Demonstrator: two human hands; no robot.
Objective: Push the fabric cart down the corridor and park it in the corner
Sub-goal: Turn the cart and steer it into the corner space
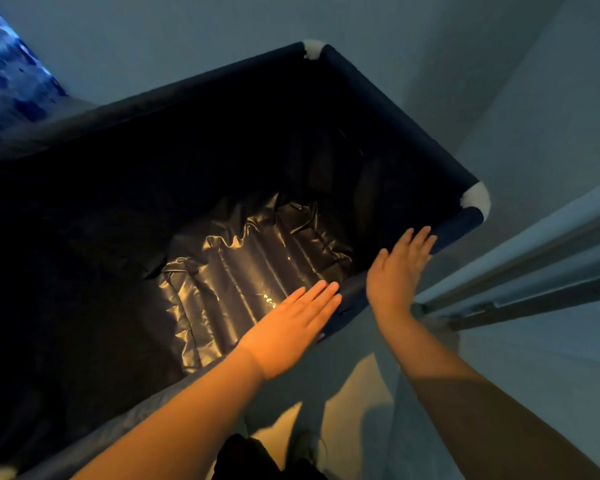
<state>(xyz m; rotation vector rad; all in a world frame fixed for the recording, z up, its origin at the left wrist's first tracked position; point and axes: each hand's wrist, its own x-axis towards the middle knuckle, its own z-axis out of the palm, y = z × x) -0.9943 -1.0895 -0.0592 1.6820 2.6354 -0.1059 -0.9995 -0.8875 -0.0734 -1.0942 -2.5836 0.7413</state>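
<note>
The fabric cart [395,109] is a big dark navy bin with white corner joints, and it fills most of the view. Its far corner sits close to the pale walls. Shiny dark plastic sheeting [250,271] lies crumpled on its bottom. My left hand [291,327] lies flat, fingers straight, over the near rim of the cart. My right hand [395,271] presses flat against the same rim nearer the right corner, fingers extended. Neither hand is wrapped around the rim.
Pale walls [534,98] meet in a corner just beyond the cart. A grey rail or door frame [516,282] runs along the right. Something blue and patterned [7,81] stands at the upper left. My feet and the floor [284,441] show below.
</note>
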